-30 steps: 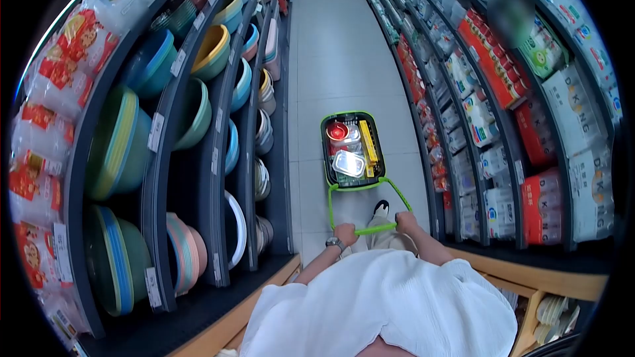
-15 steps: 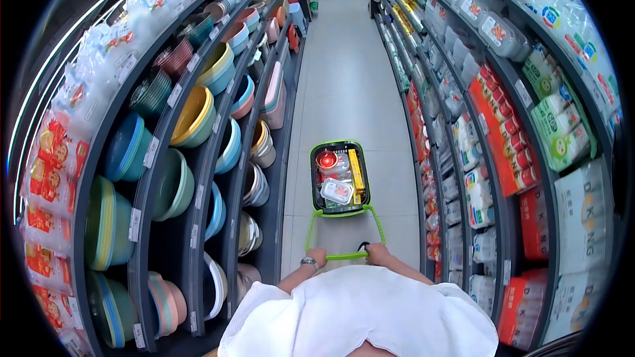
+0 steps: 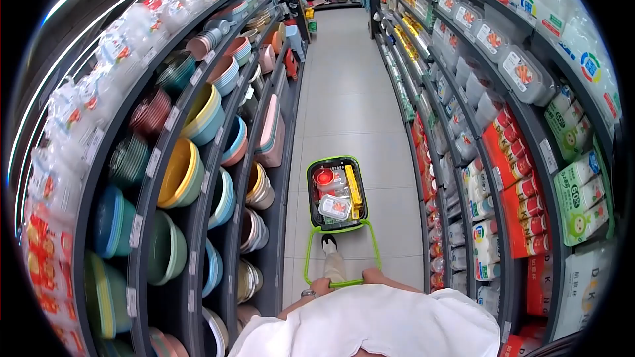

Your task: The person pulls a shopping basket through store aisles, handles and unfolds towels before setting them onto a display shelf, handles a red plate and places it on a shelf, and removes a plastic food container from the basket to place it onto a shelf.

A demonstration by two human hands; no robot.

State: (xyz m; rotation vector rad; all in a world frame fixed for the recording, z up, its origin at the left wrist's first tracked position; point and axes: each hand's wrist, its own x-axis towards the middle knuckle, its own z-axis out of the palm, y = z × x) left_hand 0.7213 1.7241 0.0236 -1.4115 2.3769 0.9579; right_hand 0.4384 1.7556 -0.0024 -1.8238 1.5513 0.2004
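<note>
Left hand [image 3: 321,285] and right hand [image 3: 372,276] both closed around the green pull handle [image 3: 347,283] of my black-and-green shopping basket [image 3: 339,229], which sits on the tiled floor [image 3: 337,106] ahead of me between shelves [image 3: 272,244], carrying a long yellow box [image 3: 352,192], a clear plastic container [image 3: 335,207] and a round red item [image 3: 324,176].

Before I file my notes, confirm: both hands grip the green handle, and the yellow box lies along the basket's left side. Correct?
Wrong side: the head view shows the yellow box along the right side of the basket. The left hand and right hand do grip the green handle.
</note>
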